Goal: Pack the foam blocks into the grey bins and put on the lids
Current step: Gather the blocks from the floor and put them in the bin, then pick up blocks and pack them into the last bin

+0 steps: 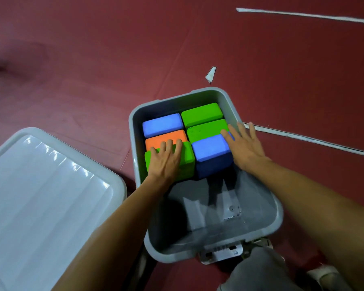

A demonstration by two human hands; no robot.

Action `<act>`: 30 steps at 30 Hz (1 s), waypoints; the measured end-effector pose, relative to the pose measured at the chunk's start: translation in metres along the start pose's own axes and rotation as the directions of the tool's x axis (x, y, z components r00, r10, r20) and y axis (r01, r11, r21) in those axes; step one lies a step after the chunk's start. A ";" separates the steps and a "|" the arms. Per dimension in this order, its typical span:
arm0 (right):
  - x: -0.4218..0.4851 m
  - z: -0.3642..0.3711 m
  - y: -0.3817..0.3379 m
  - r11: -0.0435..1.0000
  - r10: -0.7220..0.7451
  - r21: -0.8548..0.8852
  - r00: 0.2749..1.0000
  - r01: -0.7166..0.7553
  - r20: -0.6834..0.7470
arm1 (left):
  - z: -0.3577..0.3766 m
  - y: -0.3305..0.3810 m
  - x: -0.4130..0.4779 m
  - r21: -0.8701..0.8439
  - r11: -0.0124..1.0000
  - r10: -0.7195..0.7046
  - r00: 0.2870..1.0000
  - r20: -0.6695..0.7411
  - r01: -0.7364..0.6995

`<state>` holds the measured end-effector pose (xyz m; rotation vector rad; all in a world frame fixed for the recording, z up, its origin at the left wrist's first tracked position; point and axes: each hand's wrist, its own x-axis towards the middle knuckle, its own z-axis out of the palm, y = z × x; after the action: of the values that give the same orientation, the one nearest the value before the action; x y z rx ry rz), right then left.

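Six foam blocks (202, 115) in far half of open grey bin (279, 208)

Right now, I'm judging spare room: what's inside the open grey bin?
The grey bin holds six foam blocks at its far end: two blue, three green, one orange. Its near floor is bare. The left hand covers part of one green block; anything beneath them is hidden.
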<state>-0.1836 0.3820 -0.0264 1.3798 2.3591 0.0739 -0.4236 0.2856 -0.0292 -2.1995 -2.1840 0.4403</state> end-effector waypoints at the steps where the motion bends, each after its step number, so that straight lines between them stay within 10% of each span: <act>1: 0.002 0.004 0.001 0.999 -0.001 -0.039 1.000 0.002 0.016 | 0.006 0.001 0.003 -0.001 1.000 0.005 1.000 0.002 -0.005; 13: 0.004 0.029 -0.034 0.973 0.122 -0.189 0.991 -0.130 -0.054 | 0.065 0.015 0.010 -0.049 0.997 -0.057 0.998 -0.038 0.055; 30: -0.003 -0.023 -0.054 0.972 0.135 0.183 0.987 -0.149 0.090 | -0.019 0.041 0.024 -0.179 0.983 -0.026 0.997 0.067 0.038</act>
<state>-0.2351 0.3555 -0.0179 1.6099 2.2488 -0.1643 -0.3801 0.3117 -0.0240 -2.2636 -2.3771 0.3289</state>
